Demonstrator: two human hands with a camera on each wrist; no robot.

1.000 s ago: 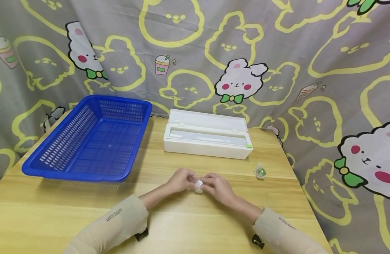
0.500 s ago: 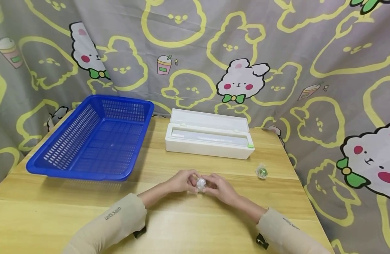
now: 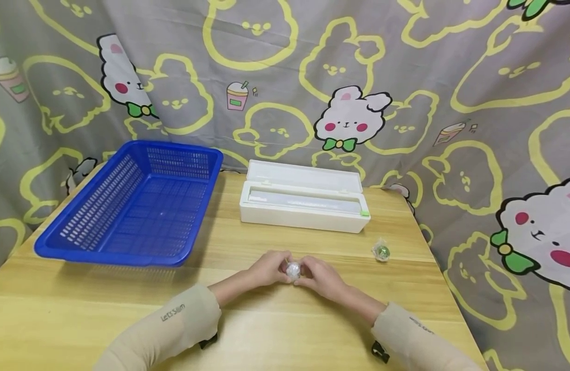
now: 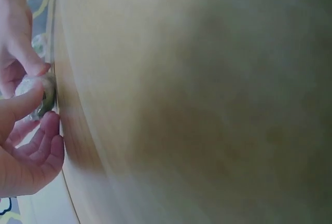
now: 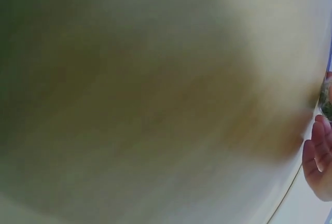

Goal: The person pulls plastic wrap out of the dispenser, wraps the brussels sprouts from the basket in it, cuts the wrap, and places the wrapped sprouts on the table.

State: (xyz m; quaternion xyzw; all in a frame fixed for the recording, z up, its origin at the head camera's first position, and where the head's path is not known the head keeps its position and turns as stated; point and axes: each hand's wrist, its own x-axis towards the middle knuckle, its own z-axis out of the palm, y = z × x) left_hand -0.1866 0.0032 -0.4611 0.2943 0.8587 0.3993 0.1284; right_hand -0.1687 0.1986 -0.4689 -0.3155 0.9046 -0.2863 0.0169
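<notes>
Both hands meet over the wooden table in the head view, around a small round item wrapped in clear plastic film [image 3: 292,270]. My left hand [image 3: 271,268] pinches it from the left, thumb on the near side. From the other side, my right hand [image 3: 323,277] holds it between thumb and fingers. Close up in the left wrist view, the wrapped item [image 4: 47,92] looks dark greenish beneath crinkled film, with a thumb [image 4: 26,102] pressed on it. Only its edge shows in the right wrist view, beside curled fingers [image 5: 319,149].
A second film-wrapped green ball [image 3: 381,251] lies to the right on the table [image 3: 285,330]. Behind the hands stands a long white box [image 3: 303,214], lid raised, with a pale roll inside. A blue perforated basket [image 3: 113,256] sits at left. A patterned curtain [image 3: 275,46] hangs behind.
Fingers of both hands have shifted slightly around the wrapped item, and more of its shiny rounded face shows. It stays in about the same place.
</notes>
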